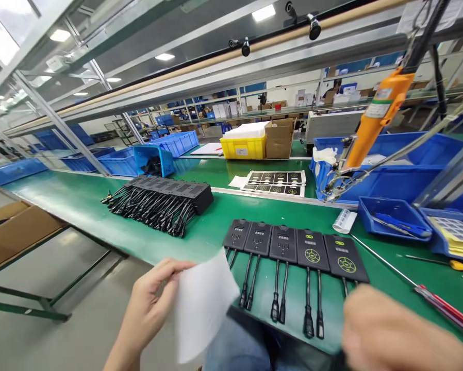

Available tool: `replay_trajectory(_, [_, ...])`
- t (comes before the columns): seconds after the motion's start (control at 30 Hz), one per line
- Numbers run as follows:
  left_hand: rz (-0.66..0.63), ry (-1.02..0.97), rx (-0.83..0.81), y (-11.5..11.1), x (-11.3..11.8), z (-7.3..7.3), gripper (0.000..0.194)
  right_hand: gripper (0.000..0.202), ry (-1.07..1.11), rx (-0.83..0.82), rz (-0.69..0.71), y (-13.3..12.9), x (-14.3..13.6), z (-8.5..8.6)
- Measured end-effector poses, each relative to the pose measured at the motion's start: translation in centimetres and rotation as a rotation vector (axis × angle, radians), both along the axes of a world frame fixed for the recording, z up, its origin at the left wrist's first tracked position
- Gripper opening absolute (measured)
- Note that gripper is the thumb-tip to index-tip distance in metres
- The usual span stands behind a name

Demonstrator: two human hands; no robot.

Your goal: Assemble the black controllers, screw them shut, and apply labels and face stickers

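My left hand [156, 296] pinches a white paper sheet [204, 304] between thumb and fingers, in front of the bench's near edge. My right hand [397, 330] is closed and blurred by motion at the lower right; a dark shape shows under it, and what it holds is hidden. Between and beyond my hands lies a row of black control boxes with cables toward me. The right ones, such as this labelled box [312, 250], carry green-yellow printed faces. On the left, a box [282, 243] shows bare moulded openings.
More black boxes [177, 188] with bundled cables stand at the left. A label sheet [278, 183] lies behind the row. An orange electric screwdriver [378, 116] hangs at right above blue bins [394, 180]. A red-handled screwdriver [448, 309] lies at the right.
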State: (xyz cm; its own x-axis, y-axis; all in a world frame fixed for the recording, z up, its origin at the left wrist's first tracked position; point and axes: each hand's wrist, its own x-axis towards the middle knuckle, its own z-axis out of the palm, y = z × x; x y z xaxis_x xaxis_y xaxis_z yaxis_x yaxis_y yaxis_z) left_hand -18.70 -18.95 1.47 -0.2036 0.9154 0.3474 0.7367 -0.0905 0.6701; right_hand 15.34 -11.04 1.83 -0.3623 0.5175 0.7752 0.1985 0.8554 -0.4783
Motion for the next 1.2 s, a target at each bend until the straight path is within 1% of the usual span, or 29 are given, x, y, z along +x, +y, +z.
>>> replay_trajectory(0.03, [-0.097,0.038,-0.025,0.6,-0.4,0.2,0.027,0.008,0.035,-0.091,-0.032,2.0,-0.2,0.1])
replay_trajectory(0.1, [-0.346,0.087,-0.112,2.4,-0.1,0.1,0.030,0.010,0.159,-0.507,-0.147,6.3,-1.0,-0.6])
replay_trajectory(0.13, [-0.475,0.103,-0.166,3.6,0.4,-0.2,0.030,0.012,0.235,-0.708,-0.171,8.5,-1.6,-1.4])
replay_trajectory(0.17, [-0.580,0.122,-0.221,4.9,1.0,-0.6,0.030,0.019,0.342,-0.882,-0.147,10.5,-2.2,-2.3])
replay_trajectory(0.2, [-0.657,0.148,-0.269,6.3,1.7,-1.0,0.030,0.026,0.374,-0.949,-0.134,12.3,-2.7,-3.2])
replay_trajectory(0.23, [-0.695,0.198,-0.307,7.6,2.5,-1.5,0.031,0.032,0.391,-1.010,-0.123,13.8,-3.2,-4.2])
replay_trajectory(0.3, [-0.691,0.373,-0.361,10.1,3.9,-2.5,0.033,0.039,0.405,-1.089,-0.104,15.9,-3.9,-5.8])
replay_trajectory(0.37, [-0.668,0.575,-0.394,12.1,5.1,-3.4,0.046,0.041,0.422,-1.157,-0.102,16.8,-4.3,-6.8])
replay_trajectory(0.43, [-0.676,0.721,-0.408,13.5,6.0,-4.2,0.060,0.041,0.439,-1.206,-0.109,17.0,-4.3,-7.2])
replay_trajectory(0.5, [-0.688,0.788,-0.406,14.3,6.5,-4.8,0.064,0.040,0.446,-1.242,-0.116,16.9,-4.2,-7.4])
replay_trajectory(0.53, [-0.691,0.792,-0.403,14.5,6.6,-4.9,0.063,0.040,0.445,-1.254,-0.121,16.8,-4.1,-7.4])
replay_trajectory(0.57, [-0.698,0.775,-0.399,14.5,6.5,-5.0,0.058,0.040,0.442,-1.262,-0.126,16.8,-4.0,-7.5])
replay_trajectory(0.63, [-0.732,0.690,-0.384,14.3,6.2,-5.1,0.034,0.038,0.429,-1.267,-0.138,16.8,-3.9,-7.8])
replay_trajectory(0.67, [-0.744,0.632,-0.373,14.1,6.0,-5.1,0.026,0.038,0.418,-1.266,-0.143,16.9,-3.8,-8.0])
replay_trajectory(0.73, [-0.721,0.533,-0.345,13.7,5.6,-5.2,0.021,0.036,0.387,-1.261,-0.149,17.0,-3.7,-8.5])
replay_trajectory(0.77, [-0.677,0.519,-0.328,13.5,5.5,-5.4,0.016,0.035,0.366,-1.260,-0.147,17.1,-3.7,-8.7])
replay_trajectory(0.8, [-0.621,0.532,-0.311,13.3,5.5,-5.7,0.018,0.035,0.343,-1.258,-0.144,17.2,-3.7,-8.9])
replay_trajectory(0.87, [-0.538,0.613,-0.281,13.0,5.6,-6.4,0.042,0.034,0.290,-1.254,-0.135,17.3,-3.8,-9.3])
replay_trajectory(0.93, [-0.520,0.698,-0.255,12.8,5.9,-7.2,0.056,0.033,0.244,-1.251,-0.128,17.4,-3.9,-9.5])
replay_trajectory(1.07, [-0.536,0.750,-0.202,12.5,6.3,-8.2,0.060,0.035,0.142,-1.197,-0.142,17.3,-4.2,-9.4])
replay_trajectory(1.2, [-0.560,0.735,-0.175,12.5,6.1,-8.5,0.053,0.035,0.038,-1.137,-0.187,17.2,-4.2,-9.2])
